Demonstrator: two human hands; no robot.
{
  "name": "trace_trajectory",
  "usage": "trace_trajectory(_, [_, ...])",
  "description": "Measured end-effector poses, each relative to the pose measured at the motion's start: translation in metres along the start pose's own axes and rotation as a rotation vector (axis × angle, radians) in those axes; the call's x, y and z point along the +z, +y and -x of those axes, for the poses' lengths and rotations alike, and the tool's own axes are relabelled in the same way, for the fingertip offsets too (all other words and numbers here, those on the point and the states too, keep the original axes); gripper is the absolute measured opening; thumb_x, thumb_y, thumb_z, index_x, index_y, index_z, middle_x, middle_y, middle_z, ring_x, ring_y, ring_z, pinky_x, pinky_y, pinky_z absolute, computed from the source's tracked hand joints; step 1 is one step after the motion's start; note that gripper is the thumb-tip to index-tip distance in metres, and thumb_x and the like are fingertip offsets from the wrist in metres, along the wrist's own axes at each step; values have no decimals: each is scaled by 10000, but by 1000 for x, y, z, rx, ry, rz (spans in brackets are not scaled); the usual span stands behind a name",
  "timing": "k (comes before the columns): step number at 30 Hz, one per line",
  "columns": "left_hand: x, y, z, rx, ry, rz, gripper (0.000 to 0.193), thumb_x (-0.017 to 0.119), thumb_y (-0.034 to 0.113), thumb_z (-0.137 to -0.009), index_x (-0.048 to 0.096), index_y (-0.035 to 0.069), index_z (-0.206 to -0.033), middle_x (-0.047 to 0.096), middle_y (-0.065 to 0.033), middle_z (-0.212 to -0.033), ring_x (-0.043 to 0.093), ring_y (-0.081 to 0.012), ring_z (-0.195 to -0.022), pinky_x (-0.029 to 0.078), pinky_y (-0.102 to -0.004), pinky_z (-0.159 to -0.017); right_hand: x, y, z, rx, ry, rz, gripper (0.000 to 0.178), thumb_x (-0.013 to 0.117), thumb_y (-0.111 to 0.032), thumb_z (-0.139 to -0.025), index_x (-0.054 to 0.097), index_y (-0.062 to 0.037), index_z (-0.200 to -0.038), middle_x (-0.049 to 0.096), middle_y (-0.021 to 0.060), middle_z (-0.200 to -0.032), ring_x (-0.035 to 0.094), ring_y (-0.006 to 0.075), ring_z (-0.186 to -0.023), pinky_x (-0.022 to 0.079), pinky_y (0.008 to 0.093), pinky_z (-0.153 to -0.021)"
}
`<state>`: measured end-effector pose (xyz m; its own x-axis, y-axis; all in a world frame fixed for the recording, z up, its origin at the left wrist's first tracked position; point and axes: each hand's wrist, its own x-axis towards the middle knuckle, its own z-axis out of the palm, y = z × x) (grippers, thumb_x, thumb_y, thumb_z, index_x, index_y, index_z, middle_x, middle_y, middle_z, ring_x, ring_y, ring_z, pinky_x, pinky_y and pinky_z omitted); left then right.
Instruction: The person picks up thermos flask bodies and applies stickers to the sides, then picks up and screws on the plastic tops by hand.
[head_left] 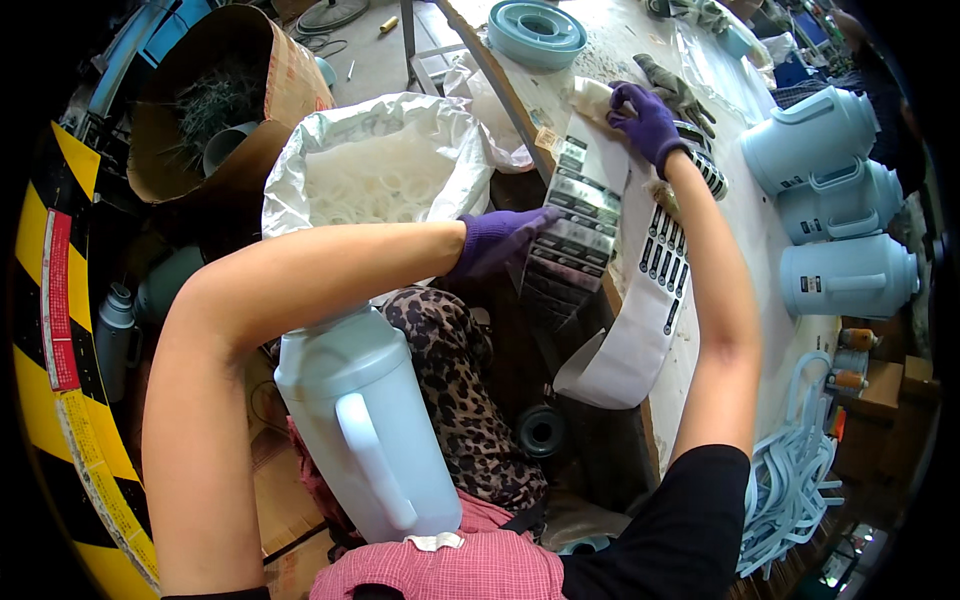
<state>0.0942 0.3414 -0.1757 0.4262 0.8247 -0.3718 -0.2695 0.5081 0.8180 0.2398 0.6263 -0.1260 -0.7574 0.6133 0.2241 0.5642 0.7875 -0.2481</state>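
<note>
Both my hands wear purple gloves. A long strip of dark printed labels (575,215) lies over the table's edge, its lower end hanging down. My left hand (497,242) is closed at the strip's left edge, fingers pointing across it; the thumb is hard to make out. At the strip's far end, my right hand (645,122) bends its fingers down onto the pale backing paper. A light blue jug (375,430) with a side handle leans in my lap below my left forearm. Beside the strip, a second white backing band with black labels (660,260) curls off the table.
Three light blue jugs (850,275) lie at the table's right side. Blue plastic handles (795,480) are heaped at lower right. A white sack of translucent rings (375,180) and a cardboard drum (225,110) stand left. A blue ring-shaped part (537,35) rests on the table's far end.
</note>
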Motion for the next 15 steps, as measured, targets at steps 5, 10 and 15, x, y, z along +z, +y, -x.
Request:
trace_trajectory(5, [37,68,24,-111,-78,38,751,468,652,-1003,486,54,-1456,655,-137,-1343,666,-225,-1104,539,-371,-938,-2,42,2,-92,37,-108,408,800,-194,-829,670,-186,-1216,657,73,-1324,590,297,-1272,461,402,-1104])
trace_trajectory(10, [2,83,127,124,323,-1025,722,656,473,-971,496,-29,-1464,538,-231,-1469,541,-308,-1334,403,-373,-1135,-3,-35,41,-31,274,-492,193,788,-219,-887,765,-108,-1044,700,111,-1183,661,242,-1109,553,363,-962])
trace_trajectory(15, [30,68,219,589,753,-375,392,530,159,-1045,568,-112,-1325,670,-191,-1253,633,-247,-1223,436,-343,-1110,29,-39,63,80,225,-129,478,859,-378,-783,746,-158,-1192,693,107,-1180,650,296,-1105,496,396,-1012])
